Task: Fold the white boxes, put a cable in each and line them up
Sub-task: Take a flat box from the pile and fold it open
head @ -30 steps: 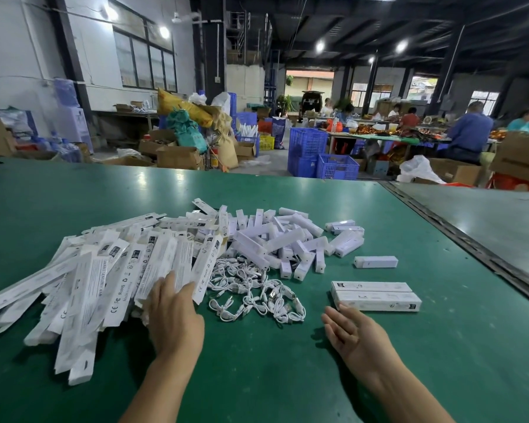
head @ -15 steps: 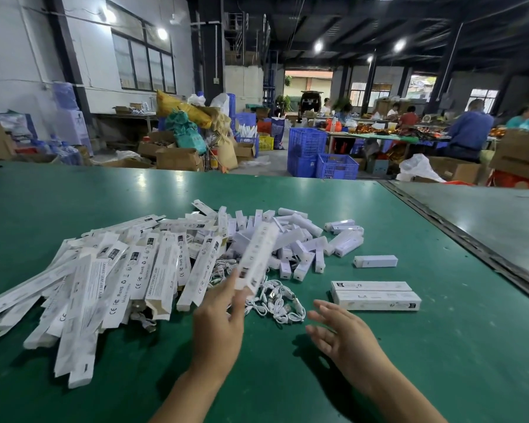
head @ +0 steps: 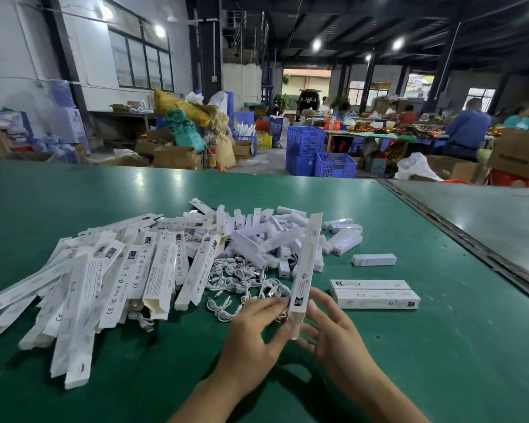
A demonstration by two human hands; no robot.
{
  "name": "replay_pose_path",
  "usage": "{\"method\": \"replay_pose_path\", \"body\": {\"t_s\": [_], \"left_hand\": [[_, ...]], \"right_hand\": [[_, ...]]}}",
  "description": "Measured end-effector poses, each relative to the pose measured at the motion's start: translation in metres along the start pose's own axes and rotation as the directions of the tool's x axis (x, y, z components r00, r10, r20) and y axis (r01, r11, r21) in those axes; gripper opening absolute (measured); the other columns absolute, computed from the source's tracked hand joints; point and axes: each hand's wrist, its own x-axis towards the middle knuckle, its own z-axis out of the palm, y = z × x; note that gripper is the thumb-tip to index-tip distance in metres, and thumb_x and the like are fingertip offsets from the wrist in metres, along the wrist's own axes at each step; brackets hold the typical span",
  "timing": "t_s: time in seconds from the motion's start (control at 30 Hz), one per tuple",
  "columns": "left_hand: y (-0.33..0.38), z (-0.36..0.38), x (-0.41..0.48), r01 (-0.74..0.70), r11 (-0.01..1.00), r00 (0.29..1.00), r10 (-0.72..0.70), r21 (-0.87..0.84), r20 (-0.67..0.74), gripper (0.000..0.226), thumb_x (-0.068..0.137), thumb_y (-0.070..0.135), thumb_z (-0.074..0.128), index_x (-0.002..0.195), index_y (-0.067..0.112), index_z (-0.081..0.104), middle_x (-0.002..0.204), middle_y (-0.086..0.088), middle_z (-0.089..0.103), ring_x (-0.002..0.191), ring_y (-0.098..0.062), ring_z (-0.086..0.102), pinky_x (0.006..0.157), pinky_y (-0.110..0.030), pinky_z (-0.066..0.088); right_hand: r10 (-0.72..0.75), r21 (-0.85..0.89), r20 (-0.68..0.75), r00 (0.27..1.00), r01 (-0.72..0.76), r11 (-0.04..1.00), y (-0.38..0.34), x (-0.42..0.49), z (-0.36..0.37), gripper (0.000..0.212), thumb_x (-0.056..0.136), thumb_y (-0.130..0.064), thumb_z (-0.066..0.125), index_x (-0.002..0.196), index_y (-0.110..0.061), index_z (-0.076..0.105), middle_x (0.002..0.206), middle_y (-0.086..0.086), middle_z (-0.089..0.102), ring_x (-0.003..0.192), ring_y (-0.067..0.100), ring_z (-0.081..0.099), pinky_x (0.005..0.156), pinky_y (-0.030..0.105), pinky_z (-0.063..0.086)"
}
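A long flat white box (head: 305,264) stands almost upright above the green table (head: 440,346). My left hand (head: 254,328) pinches its lower end between thumb and fingers. My right hand (head: 330,328) touches the same end from the right with spread fingers. A heap of flat unfolded boxes (head: 104,279) lies to the left. White cables (head: 239,285) lie tangled just beyond my hands. Two closed boxes (head: 374,293) lie side by side at the right.
Small white lamp pieces (head: 275,236) are piled behind the cables, and one (head: 374,259) lies alone at the right. A metal seam (head: 471,245) separates this table from the one to the right. Blue crates (head: 318,154), cartons and seated people fill the hall behind.
My left hand picked one flat box out of the heap and carried it right, raising it on end. My right hand rose from the table to meet its lower end.
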Motion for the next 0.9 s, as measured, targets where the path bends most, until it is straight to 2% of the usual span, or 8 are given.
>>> {"method": "replay_pose_path", "body": {"t_s": [0.17,0.3,0.33,0.4,0.47,0.6,0.7,0.9], "left_hand": [[-0.004,0.001,-0.002,-0.030,0.996,0.994,0.020,0.081,0.112,0.038,0.079,0.047,0.073,0.115,0.035,0.073,0.126,0.026,0.053,0.119,0.002,0.051,0.101,-0.013,0.039],[0.003,-0.004,-0.002,0.188,0.965,0.974,-0.159,-0.185,0.159,0.030,0.070,0.049,0.075,0.092,0.029,0.075,0.103,0.014,0.067,0.101,-0.004,0.063,0.089,-0.018,0.046],[0.005,-0.005,-0.001,0.285,0.900,0.954,-0.235,-0.329,0.185,0.031,0.070,0.043,0.076,0.093,0.023,0.072,0.099,0.006,0.071,0.094,-0.011,0.067,0.087,-0.026,0.049],[0.007,-0.009,0.003,0.446,0.643,0.894,-0.351,-0.623,0.278,0.042,0.076,0.030,0.076,0.110,0.011,0.061,0.110,-0.014,0.070,0.098,-0.030,0.067,0.087,-0.046,0.052],[0.009,-0.013,0.010,0.484,0.372,0.853,-0.400,-0.792,0.334,0.040,0.086,0.022,0.072,0.119,0.008,0.053,0.125,-0.021,0.065,0.107,-0.037,0.065,0.083,-0.048,0.050],[0.003,-0.019,0.016,0.435,0.232,0.848,-0.429,-0.870,0.310,0.036,0.082,0.024,0.059,0.116,0.012,0.057,0.127,-0.013,0.068,0.102,-0.028,0.071,0.080,-0.041,0.051],[-0.001,-0.018,0.015,0.407,0.263,0.848,-0.465,-0.875,0.255,0.039,0.079,0.019,0.066,0.115,0.008,0.059,0.117,-0.016,0.071,0.090,-0.027,0.073,0.070,-0.035,0.059],[-0.010,-0.010,0.013,0.392,0.503,0.838,-0.540,-0.770,0.075,0.026,0.082,0.013,0.068,0.107,0.005,0.067,0.097,-0.014,0.076,0.090,-0.027,0.072,0.073,-0.032,0.056]], "right_hand": [[-0.021,0.001,-0.005,1.000,0.021,1.000,0.001,0.000,0.000,0.040,0.079,-0.015,0.070,0.118,-0.011,0.064,0.105,0.022,0.069,0.084,0.027,0.066,0.064,0.030,0.056],[0.001,-0.115,-0.020,1.000,-0.003,0.993,0.005,0.001,-0.004,0.031,0.083,-0.004,0.067,0.114,-0.008,0.065,0.098,0.021,0.072,0.075,0.024,0.067,0.064,0.029,0.056],[0.013,-0.111,-0.014,1.000,-0.015,0.994,0.005,0.001,-0.004,0.030,0.084,-0.001,0.065,0.113,-0.007,0.065,0.098,0.023,0.071,0.072,0.026,0.066,0.064,0.030,0.056],[0.048,-0.078,0.013,0.999,-0.047,0.996,0.003,0.000,-0.002,0.033,0.077,0.000,0.068,0.110,-0.004,0.067,0.096,0.024,0.070,0.065,0.028,0.063,0.061,0.031,0.056],[0.104,-0.033,0.072,0.992,-0.102,0.994,0.000,-0.001,-0.002,0.037,0.071,-0.001,0.069,0.108,-0.002,0.068,0.094,0.024,0.069,0.063,0.025,0.059,0.059,0.031,0.054],[0.193,-0.042,0.173,0.966,-0.189,0.981,0.000,-0.003,-0.002,0.033,0.071,-0.011,0.061,0.103,-0.007,0.070,0.088,0.021,0.063,0.062,0.021,0.054,0.057,0.030,0.050],[0.190,-0.096,0.165,0.968,-0.176,0.980,0.004,-0.003,-0.001,0.029,0.074,-0.015,0.066,0.101,-0.010,0.073,0.093,0.019,0.062,0.063,0.021,0.054,0.056,0.030,0.050],[0.074,-0.324,0.120,0.990,-0.031,0.946,0.010,-0.004,-0.003,0.035,0.076,-0.019,0.077,0.110,-0.015,0.070,0.095,0.013,0.069,0.074,0.028,0.065,0.071,0.042,0.057]]}}
